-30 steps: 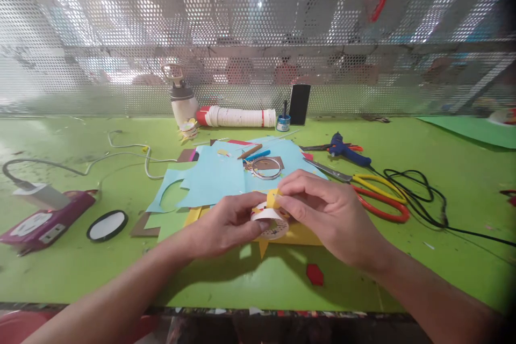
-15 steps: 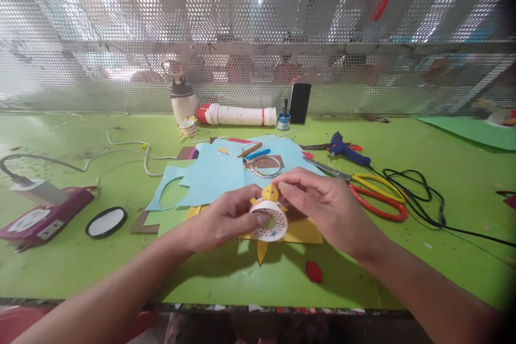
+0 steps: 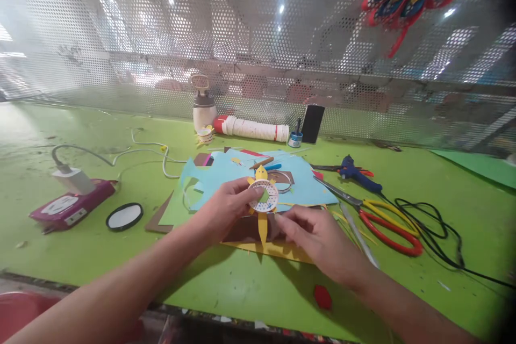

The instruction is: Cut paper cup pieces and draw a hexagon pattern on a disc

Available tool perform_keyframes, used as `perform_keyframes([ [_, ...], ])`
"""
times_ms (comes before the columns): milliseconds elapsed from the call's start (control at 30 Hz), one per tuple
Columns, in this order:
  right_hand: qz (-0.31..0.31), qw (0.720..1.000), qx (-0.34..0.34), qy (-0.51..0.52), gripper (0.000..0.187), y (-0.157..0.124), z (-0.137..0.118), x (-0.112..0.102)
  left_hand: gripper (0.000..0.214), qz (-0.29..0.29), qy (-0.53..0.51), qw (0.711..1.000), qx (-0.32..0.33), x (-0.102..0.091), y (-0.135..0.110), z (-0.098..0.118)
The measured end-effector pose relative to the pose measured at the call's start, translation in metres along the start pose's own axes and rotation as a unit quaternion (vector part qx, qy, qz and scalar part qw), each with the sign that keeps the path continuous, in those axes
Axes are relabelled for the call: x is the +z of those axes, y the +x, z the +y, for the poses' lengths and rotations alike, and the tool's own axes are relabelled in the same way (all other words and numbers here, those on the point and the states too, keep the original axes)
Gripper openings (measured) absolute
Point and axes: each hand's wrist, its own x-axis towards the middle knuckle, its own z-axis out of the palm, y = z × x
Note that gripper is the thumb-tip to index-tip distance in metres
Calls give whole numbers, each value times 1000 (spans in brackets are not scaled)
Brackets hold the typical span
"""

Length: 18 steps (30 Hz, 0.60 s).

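A small paper turtle (image 3: 271,203) is in front of me, with a white, dotted round shell, a green middle, and a yellow head, legs and long pointed tail. My left hand (image 3: 231,205) pinches it at the shell's left side, thumb on top. At the shell's lower right, my right hand (image 3: 308,231) has its thumb and fingers closed at a hind leg; the fingertips partly hide that spot. Beneath the hands lie a brown sheet (image 3: 242,230) and a yellow sheet (image 3: 290,252). A red paper hexagon (image 3: 323,296) rests nearer the table's front edge.
Light blue paper (image 3: 220,183) covers the middle, under a blue pen (image 3: 271,167). Scissors (image 3: 389,226) and a blue glue gun (image 3: 358,173) with its black cord lie right. Left are a purple power strip (image 3: 74,207) and a round black-rimmed disc (image 3: 124,216). A bottle (image 3: 205,112) stands behind.
My right hand has moved from beside the turtle's head down to its lower right. The turtle now faces up more, showing its shell flatter. The camera view has shifted.
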Motion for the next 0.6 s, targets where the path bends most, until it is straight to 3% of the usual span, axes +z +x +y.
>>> perform_keyframes([
  [133, -27, 999, -3, -37, 35, -1, 0, 4, 18, 6, -20, 1000, 5, 3, -1, 1],
  [333, 121, 988, -29, 91, 26, 0, -4, -9, 31, -64, 29, 996, -57, 3, -4, -1],
  [467, 88, 984, -38, 151, 20, 2, -5, -10, 32, -83, 86, 988, -101, 1, -7, -3],
  [600, 84, 985, -28, 150, 18, 1, -5, -8, 33, -96, 149, 979, -98, 0, -8, -3],
])
